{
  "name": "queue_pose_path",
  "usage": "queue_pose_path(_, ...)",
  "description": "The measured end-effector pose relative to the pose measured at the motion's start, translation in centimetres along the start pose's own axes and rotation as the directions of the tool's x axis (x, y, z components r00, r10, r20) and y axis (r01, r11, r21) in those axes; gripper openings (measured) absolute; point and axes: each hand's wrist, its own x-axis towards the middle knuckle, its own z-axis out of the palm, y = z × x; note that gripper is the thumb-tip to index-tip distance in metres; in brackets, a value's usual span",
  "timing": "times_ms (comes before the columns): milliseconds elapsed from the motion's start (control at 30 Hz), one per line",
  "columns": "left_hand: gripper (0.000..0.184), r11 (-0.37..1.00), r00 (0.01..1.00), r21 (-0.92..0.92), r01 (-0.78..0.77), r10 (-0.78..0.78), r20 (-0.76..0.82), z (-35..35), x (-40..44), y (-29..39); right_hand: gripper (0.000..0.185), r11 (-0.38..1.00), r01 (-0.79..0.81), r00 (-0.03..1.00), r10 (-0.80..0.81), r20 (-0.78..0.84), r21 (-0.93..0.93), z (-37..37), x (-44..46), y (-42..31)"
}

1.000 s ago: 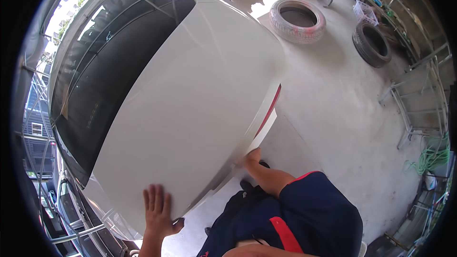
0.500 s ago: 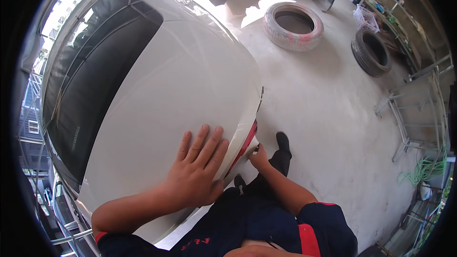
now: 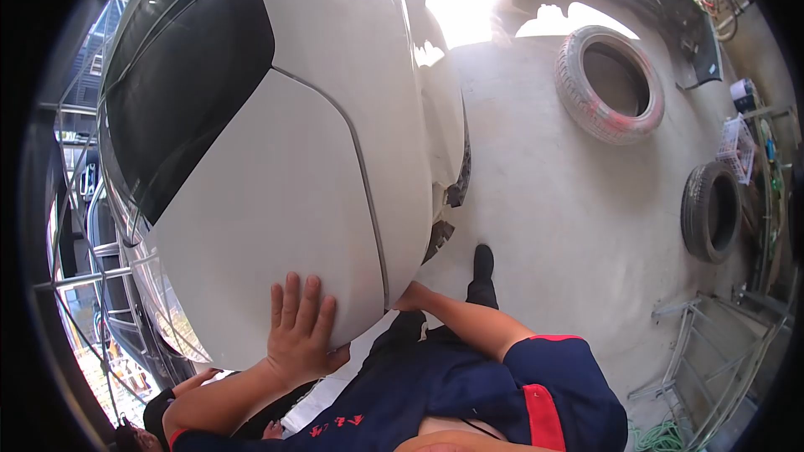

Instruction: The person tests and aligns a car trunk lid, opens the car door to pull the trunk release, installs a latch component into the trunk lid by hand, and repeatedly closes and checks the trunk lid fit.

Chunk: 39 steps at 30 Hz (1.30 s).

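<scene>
A white car's rear lid (image 3: pixel 260 167) fills the left half of the view, below a dark rear window (image 3: pixel 209 59). My left hand (image 3: pixel 303 335) lies flat on the lid close to its lower edge, fingers spread. At the lid's right corner, by the seam (image 3: pixel 364 176) along the body panel, is my right hand (image 3: pixel 409 295). Its fingers are hidden behind the car's edge, so I cannot see what they hold. Broken dark pieces (image 3: pixel 437 241) show along the car's lower side, where the bumper area is open.
A pink-marked tire (image 3: pixel 578 105) and a dark tire (image 3: pixel 691 218) are on the concrete floor (image 3: pixel 536 209). A detached bumper (image 3: pixel 695 42) lies behind them. At right stand a metal frame (image 3: pixel 687 351) and a crate (image 3: pixel 735 146). Another person's arm (image 3: pixel 194 381) shows lower left.
The view has shifted, and the tires appear farther right. The seam beside the lid now shows, while the red tail light has gone from sight. My left hand stays flat on the lid.
</scene>
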Motion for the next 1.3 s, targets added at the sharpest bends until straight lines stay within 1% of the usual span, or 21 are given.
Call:
queue_pose_path(100,0.108,1.000,1.000,0.006,0.021,-0.021,-0.015,0.1,-0.5,-0.1,0.059,0.998,-0.049,0.991,0.054,0.121,-0.047,-2.0,0.4,-2.1)
queue_pose_path(233,0.103,0.999,0.999,0.020,0.038,-0.037,-0.032,0.0,-0.4,-0.2,0.054,0.993,-0.076,0.976,0.091,0.196,-0.085,-2.8,0.2,-3.4)
queue_pose_path(267,0.089,0.998,0.997,0.007,0.068,-0.067,-0.045,0.2,-0.6,-0.1,0.053,0.992,-0.084,0.973,0.102,0.207,-0.095,-3.0,0.3,-3.7)
queue_pose_path(367,0.083,0.997,0.996,0.017,0.080,-0.080,-0.026,-0.4,-1.0,0.0,0.049,0.988,-0.102,0.965,0.127,0.231,-0.120,-3.2,-0.1,-4.1)
queue_pose_path(567,0.084,0.995,0.995,-0.001,0.102,-0.102,-0.019,-2.5,-0.6,-0.3,0.040,0.975,-0.141,0.945,0.185,0.271,-0.174,-2.2,-1.1,-3.8)
queue_pose_path(633,0.088,0.993,0.993,-0.025,0.115,-0.114,0.038,-3.7,-0.8,-0.4,0.038,0.966,-0.147,0.941,0.202,0.272,-0.211,-1.6,-1.4,-3.6)
queue_pose_path(700,0.091,0.994,0.993,-0.008,0.108,-0.109,-0.053,-3.8,-1.3,-0.7,0.035,0.955,-0.159,0.937,0.225,0.268,-0.249,-1.0,-2.4,-3.2)
queue_pose_path(767,0.088,0.994,0.987,-0.012,0.113,-0.114,-0.116,-3.9,-3.2,-1.0,0.032,0.943,-0.189,0.933,0.259,0.248,-0.273,-0.2,-3.4,-2.6)
queue_pose_path(833,0.085,0.990,0.953,-0.103,0.099,-0.124,-0.276,-2.5,-5.4,-1.4,0.030,0.933,-0.243,0.934,0.299,0.198,-0.265,-0.2,-4.1,-3.4)
queue_pose_path(900,0.082,0.994,0.892,-0.066,0.089,-0.110,-0.438,-0.3,-7.2,-1.1,0.027,0.928,-0.308,0.933,0.338,0.122,-0.212,-0.2,-4.8,-3.5)
queue_pose_path(933,0.081,0.996,0.854,-0.044,0.074,-0.086,-0.513,0.5,-9.5,-1.0,0.026,0.921,-0.351,0.926,0.368,0.080,-0.168,0.1,-5.1,-3.6)
queue_pose_path(1000,0.080,0.985,0.843,-0.155,0.079,-0.149,-0.517,0.2,-16.0,-1.9,0.023,0.903,-0.427,0.904,0.427,-0.011,-0.049,0.6,-5.5,-3.4)
queue_pose_path(1033,0.079,0.976,0.837,-0.205,0.074,-0.172,-0.519,0.8,-19.8,-2.7,0.022,0.890,-0.454,0.888,0.456,-0.062,0.041,1.0,-5.5,-2.9)
queue_pose_path(1100,0.079,0.957,0.818,-0.207,0.204,-0.283,-0.502,2.4,-29.4,-6.8,0.019,0.837,-0.467,0.839,0.521,-0.155,0.284,1.8,-6.2,-2.9)
queue_pose_path(1133,0.080,0.913,0.785,-0.239,0.331,-0.407,-0.468,2.9,-35.1,-9.3,0.019,0.799,-0.437,0.812,0.548,-0.202,0.413,2.9,-7.0,-4.7)
queue_pose_path(1167,0.081,0.855,0.717,-0.240,0.459,-0.517,-0.468,3.7,-40.2,-12.1,0.020,0.754,-0.384,0.781,0.573,-0.248,0.533,4.0,-7.8,-6.6)
queue_pose_path(1200,0.078,0.781,0.625,-0.211,0.588,-0.605,-0.493,4.8,-45.0,-14.7,0.023,0.724,-0.348,0.760,0.590,-0.273,0.596,5.0,-7.8,-7.1)
queue_pose_path(1267,0.074,0.677,0.522,-0.181,0.714,-0.686,-0.508,6.4,-52.7,-20.2,0.028,0.671,-0.291,0.705,0.632,-0.322,0.682,6.7,-7.9,-8.6)
queue_pose_path(1300,0.074,0.641,0.499,-0.143,0.754,-0.701,-0.509,7.4,-55.4,-22.3,0.032,0.604,-0.263,0.671,0.675,-0.307,0.752,7.4,-7.8,-8.2)
